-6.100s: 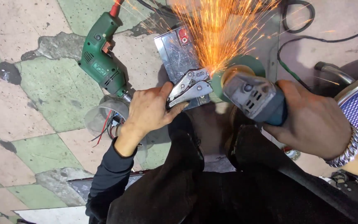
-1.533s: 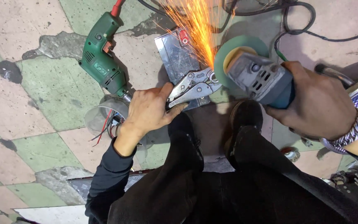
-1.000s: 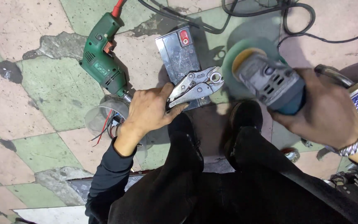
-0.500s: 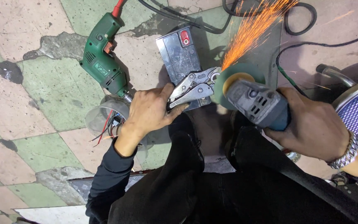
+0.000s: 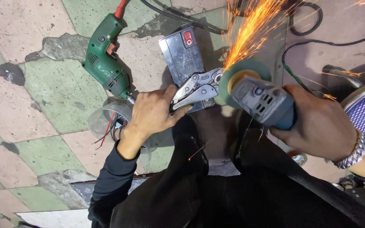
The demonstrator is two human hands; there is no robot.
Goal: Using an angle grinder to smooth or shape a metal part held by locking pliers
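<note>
Grinding at the locking pliers (image 5: 199,86) nose: right hand (image 5: 317,122) clenched around angle grinder (image 5: 260,99), left hand (image 5: 153,112) grasping pliers handles; green drill (image 5: 106,63) just left, battery (image 5: 182,55) beyond.

A single head-worn camera is looking almost straight down from above the person, close enough that the dark trousers (image 5: 216,185) are filling the near lower middle of the view. The left hand (image 5: 153,114) is entering from the near left, the right hand (image 5: 317,122) from the near right. The far edge is taking in the tiled floor (image 5: 30,109), a green drill (image 5: 106,63) at far left and black cables (image 5: 305,25) at far right. No second view is sharing this scene.
</note>
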